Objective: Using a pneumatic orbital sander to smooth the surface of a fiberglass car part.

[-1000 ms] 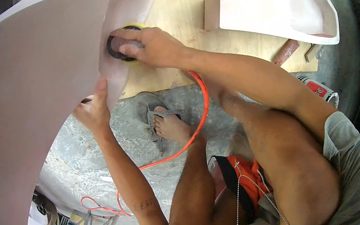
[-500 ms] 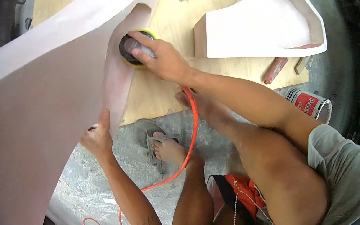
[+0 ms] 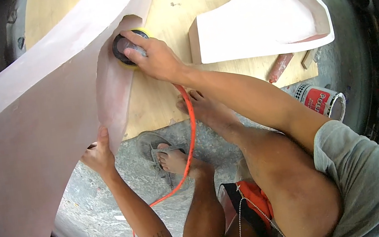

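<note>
A round air sander [image 3: 124, 49] with a dark body and a yellow pad rim is gripped from above by my right hand [image 3: 154, 55]. Its pad rests against the pinkish recessed strip along the edge of a large, curved, whitish molded panel [image 3: 39, 120], close to the strip's far notch. An orange hose [image 3: 190, 113] runs down from the sander past my legs. On the near edge of the panel, my left hand [image 3: 100, 155] holds on, thumb on the upper face; its other fingers are partly hidden beneath.
A wooden board [image 3: 172, 29] carries a second white molded piece [image 3: 244, 28]. A reddish cylinder [image 3: 281, 67] and a small wood block [image 3: 309, 59] sit at its near right edge. A paint can [image 3: 320, 101] lies tilted on the concrete floor. My feet are below the board's front.
The whole view has shifted slightly, moving most things leftward. Along the recessed strip, the sander has slid a little toward the far notch. My left hand keeps its hold on the panel edge.
</note>
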Available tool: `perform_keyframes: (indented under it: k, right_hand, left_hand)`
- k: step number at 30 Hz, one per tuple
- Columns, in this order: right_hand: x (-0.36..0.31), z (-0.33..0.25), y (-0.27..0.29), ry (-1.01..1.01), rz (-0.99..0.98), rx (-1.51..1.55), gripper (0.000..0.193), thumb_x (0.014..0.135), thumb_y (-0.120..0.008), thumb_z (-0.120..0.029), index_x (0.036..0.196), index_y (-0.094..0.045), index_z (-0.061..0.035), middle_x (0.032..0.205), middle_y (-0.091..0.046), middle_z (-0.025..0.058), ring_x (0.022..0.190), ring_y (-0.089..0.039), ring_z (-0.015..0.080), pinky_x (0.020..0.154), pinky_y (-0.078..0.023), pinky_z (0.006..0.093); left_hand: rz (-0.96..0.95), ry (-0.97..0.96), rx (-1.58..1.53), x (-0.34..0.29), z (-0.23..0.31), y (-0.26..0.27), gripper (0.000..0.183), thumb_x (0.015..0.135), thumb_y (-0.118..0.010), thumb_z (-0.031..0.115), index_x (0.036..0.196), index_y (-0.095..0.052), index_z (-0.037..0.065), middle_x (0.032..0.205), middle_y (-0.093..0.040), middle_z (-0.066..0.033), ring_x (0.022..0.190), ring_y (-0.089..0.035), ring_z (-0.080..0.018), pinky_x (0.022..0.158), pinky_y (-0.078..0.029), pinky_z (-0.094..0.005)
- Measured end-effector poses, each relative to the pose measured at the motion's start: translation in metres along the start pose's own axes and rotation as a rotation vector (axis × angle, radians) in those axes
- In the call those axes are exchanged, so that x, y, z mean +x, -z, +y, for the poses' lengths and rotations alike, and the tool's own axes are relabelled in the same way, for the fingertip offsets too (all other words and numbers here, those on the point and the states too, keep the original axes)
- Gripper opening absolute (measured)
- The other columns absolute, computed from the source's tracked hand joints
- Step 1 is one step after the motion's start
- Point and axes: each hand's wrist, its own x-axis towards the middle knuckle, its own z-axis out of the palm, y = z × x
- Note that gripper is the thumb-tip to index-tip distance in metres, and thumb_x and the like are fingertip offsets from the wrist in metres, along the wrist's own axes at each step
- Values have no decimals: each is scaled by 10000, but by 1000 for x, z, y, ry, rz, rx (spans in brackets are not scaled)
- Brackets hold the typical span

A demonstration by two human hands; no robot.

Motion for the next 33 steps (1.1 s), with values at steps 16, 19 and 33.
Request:
perform_keyframes:
  k: [16,19,33]
  right_hand:
    - [9,0,0,-9,-1,-46,493,1028,-576,-324,1482,-495,-151,1229,-683,253,1157,-639,444,1000,-502,467]
    - [9,-1,0,-19,-2,-49,494,1027,-575,-324,1482,-494,-151,1233,-680,257,1160,-636,448,1002,-500,470]
    - [-30,-1,-6,6,-139,39,489,1026,-606,-268,1491,-508,-154,1198,-682,278,1127,-657,432,992,-508,456]
  left_hand:
    - [-36,34,-7,0,-8,3,690,808,-882,362,1277,-594,-54,1228,-652,-152,1119,-612,-281,1013,-459,-407]
    - [-39,20,-3,0,-7,2,658,806,-881,342,1259,-605,-49,1209,-656,-149,1109,-615,-283,1011,-458,-408]
    - [-13,36,46,0,-5,3,700,786,-893,355,1274,-594,-48,1250,-638,-167,1137,-603,-297,1020,-455,-426]
